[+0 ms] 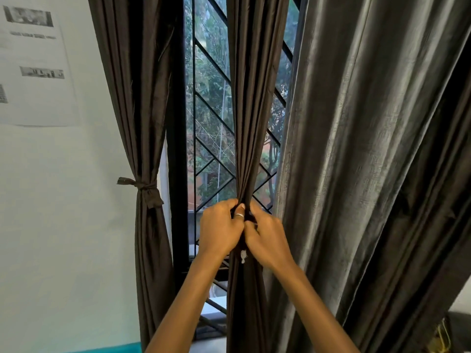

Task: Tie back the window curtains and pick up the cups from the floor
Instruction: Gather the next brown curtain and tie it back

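Head view: middle curtain (251, 103), dark brown, gathered into a narrow bunch before the window grille (211, 118). Left hand (220, 229) and right hand (266, 236), both curled tight round the bunch at its waist, knuckles touching. Left curtain (141, 123) bound by a knotted tie (145, 191). Right curtain (356, 161) hanging loose. Printed sheet (33, 62) on the wall.

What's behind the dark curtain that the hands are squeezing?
Behind the middle curtain is a black window grille, with green trees outside. The cloth hides the part straight behind it.
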